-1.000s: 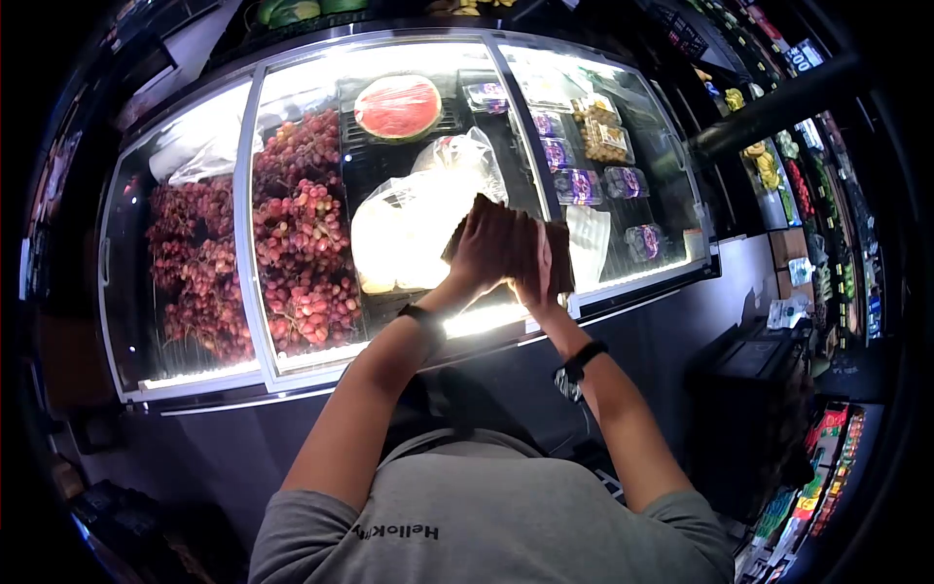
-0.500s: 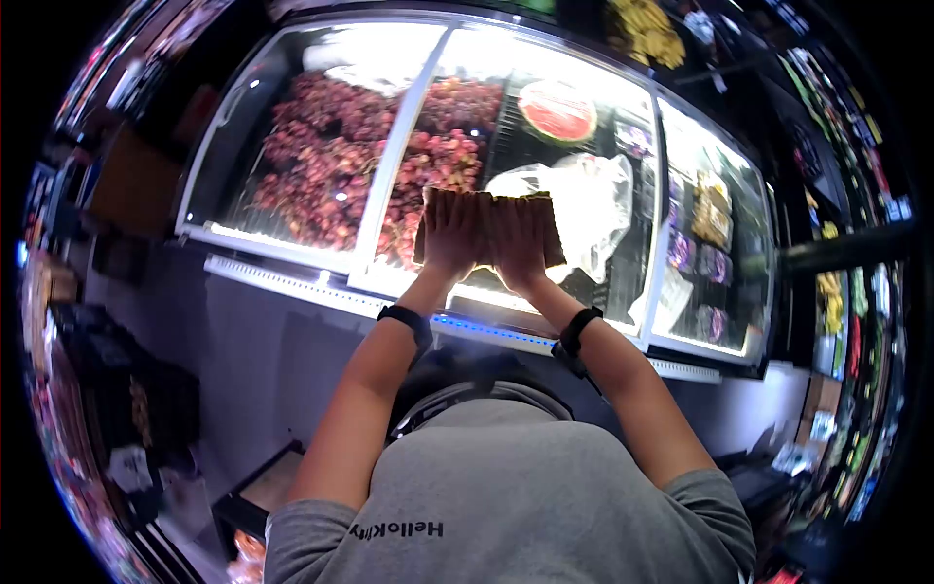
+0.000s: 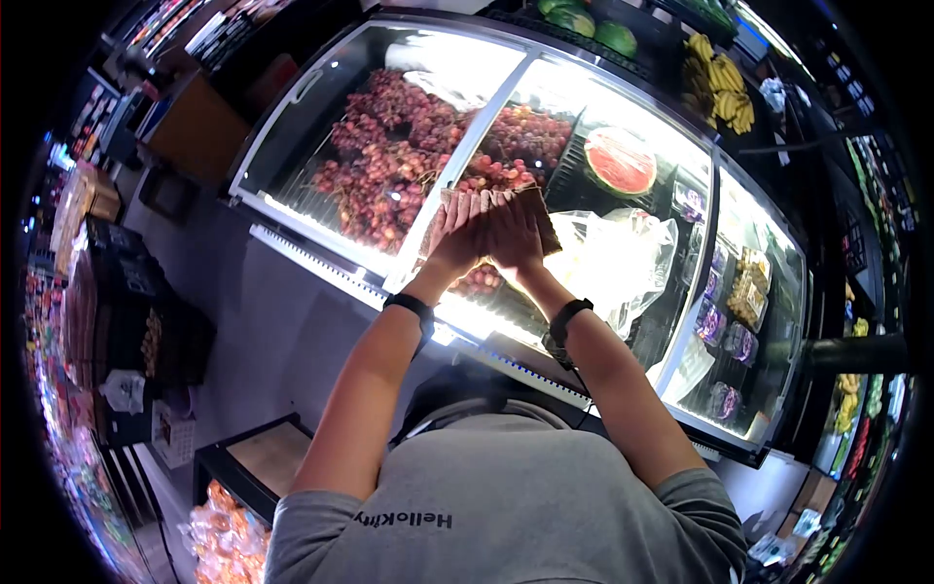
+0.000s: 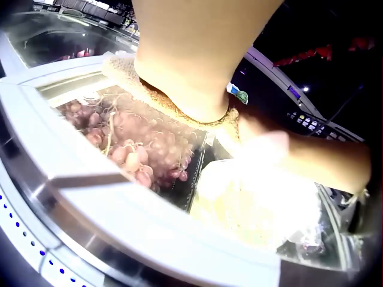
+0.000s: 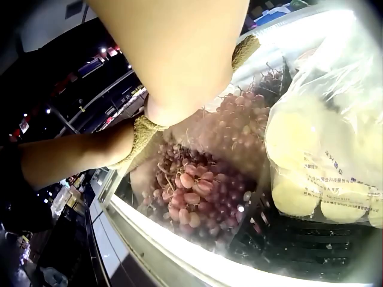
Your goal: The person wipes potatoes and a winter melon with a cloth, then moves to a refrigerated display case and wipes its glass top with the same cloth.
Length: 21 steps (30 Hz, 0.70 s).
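Observation:
A brown cloth [image 3: 550, 229] lies spread on the glass lid of a lit display case [image 3: 336, 251]. My left hand [image 3: 455, 237] and right hand [image 3: 513, 237] press flat on it side by side, fingers extended away from me. Cloth edges [image 4: 173, 112] peek out beneath the hand in the left wrist view, and a tan strip of cloth [image 5: 142, 136] shows in the right one. Under the glass, bunches of red grapes [image 3: 384, 156] lie left of and below the hands. A clear plastic bag of pale round produce [image 5: 293, 140] sits just right of them.
White frame bars [image 3: 491, 107] divide the lid. Inside are a wrapped watermelon half [image 3: 621, 162] and purple-labelled packs [image 3: 712, 321]. Bananas [image 3: 725, 88] and whole watermelons [image 3: 613, 39] sit beyond the case. A dark stand [image 3: 268, 457] with bagged goods is at lower left.
Both hands have slid the cloth leftward over the glass, from above the plastic bag to the grapes and frame bar. Bunched at first, the cloth now lies flatter. The head view has turned.

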Each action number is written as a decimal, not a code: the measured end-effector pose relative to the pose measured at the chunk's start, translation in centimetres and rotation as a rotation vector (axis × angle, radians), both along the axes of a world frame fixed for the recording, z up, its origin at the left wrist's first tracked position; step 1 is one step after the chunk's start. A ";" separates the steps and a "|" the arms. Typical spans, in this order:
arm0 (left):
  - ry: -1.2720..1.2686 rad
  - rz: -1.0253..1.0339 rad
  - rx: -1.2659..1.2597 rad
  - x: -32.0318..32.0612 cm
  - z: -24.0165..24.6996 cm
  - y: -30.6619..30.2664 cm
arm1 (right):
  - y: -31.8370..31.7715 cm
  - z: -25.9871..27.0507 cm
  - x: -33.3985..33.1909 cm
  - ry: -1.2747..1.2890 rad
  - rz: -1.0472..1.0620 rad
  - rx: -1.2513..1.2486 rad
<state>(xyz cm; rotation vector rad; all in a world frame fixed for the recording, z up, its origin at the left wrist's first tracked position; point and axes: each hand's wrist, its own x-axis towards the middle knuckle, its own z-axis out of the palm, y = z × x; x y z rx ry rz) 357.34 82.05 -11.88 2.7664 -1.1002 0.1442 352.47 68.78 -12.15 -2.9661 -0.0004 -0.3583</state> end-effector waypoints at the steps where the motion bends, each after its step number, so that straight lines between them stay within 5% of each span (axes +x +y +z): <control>1: 0.019 -0.012 -0.030 1.0 -0.5 -0.9 | -0.6 0.1 0.6 -0.004 -0.021 0.003; 4: -0.004 -0.059 0.162 2.4 1.3 -3.7 | -2.7 0.4 1.7 0.040 -0.085 -0.026; 6: -0.022 -0.085 -0.013 3.3 1.2 -5.8 | -4.5 0.7 2.6 -0.007 -0.142 -0.019; 10: -0.042 -0.145 0.050 3.0 1.6 -11.3 | -9.8 0.7 2.3 0.020 -0.181 -0.147; 12: -0.143 -0.302 -0.061 3.0 -0.4 -15.0 | -12.6 0.5 0.5 -0.034 -0.218 -0.111; 14: -0.302 -0.439 0.093 1.8 0.1 -18.4 | -15.3 0.3 -2.2 -0.071 -0.303 -0.230; 21: -0.134 -0.607 -0.046 -7.2 2.2 -28.0 | -22.0 1.2 -12.4 -0.267 -0.570 -0.182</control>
